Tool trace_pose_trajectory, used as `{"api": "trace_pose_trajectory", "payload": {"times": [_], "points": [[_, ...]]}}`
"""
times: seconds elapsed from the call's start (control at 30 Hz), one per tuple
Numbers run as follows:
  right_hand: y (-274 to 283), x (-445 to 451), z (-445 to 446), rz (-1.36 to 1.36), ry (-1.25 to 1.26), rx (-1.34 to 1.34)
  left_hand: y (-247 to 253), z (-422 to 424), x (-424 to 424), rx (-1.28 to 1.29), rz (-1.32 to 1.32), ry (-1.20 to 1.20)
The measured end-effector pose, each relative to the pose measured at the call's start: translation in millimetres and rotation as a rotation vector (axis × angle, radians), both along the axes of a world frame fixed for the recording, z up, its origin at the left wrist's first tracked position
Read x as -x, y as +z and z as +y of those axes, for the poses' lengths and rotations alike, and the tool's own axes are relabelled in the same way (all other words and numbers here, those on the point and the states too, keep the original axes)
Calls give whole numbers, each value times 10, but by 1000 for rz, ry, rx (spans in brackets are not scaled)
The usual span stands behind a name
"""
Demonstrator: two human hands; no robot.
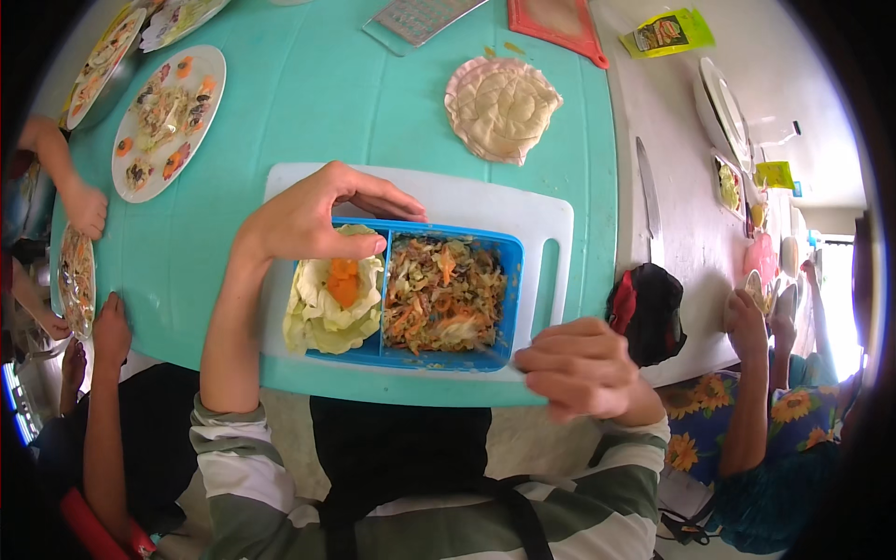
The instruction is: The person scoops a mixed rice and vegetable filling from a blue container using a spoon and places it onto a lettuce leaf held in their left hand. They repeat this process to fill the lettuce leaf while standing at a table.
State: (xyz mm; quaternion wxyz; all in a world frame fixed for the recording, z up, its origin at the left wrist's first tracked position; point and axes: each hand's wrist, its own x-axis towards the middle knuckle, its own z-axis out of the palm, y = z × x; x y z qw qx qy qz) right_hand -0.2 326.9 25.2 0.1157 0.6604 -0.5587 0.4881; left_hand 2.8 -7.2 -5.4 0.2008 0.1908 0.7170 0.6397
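Observation:
A blue divided plastic box (516,301) rests on a white cutting board (560,231). Its left compartment holds cabbage or lettuce leaves (308,315) topped with an orange carrot piece (343,283). Shredded mixed salad (444,297) fills the right compartment. My left hand (322,217) grips the box's far rim near the divider, thumb over the inside. My right hand (584,367) is closed around the end of a thin utensil, blurred, whose far part reaches the salad at the near right corner; its kind cannot be told.
A folded cloth (502,108), a metal grater (420,21) and a red-framed board (560,24) lie beyond. A knife (649,189) and a black-and-red bundle (645,315) are at right. Plates of salad (210,70) stand at left. Other people's hands (85,206) are at both sides.

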Motion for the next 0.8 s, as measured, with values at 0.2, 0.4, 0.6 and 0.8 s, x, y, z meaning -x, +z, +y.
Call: {"api": "trace_pose_trajectory", "payload": {"times": [0.2, 0.4, 0.6, 0.8], "points": [[-95, 43, -21, 4, -44, 77, -11, 4, -17, 7, 1, 6], [-65, 21, -73, 25, -70, -6, -32, -48, -32, 12, 21, 10], [-86, -40, -47, -106, -100, -56, 65, -16, 52, 65, 5, -44], [-63, 22, -18, -87, -70, 41, 103, 26, -31, 52, -95, 30]]}}
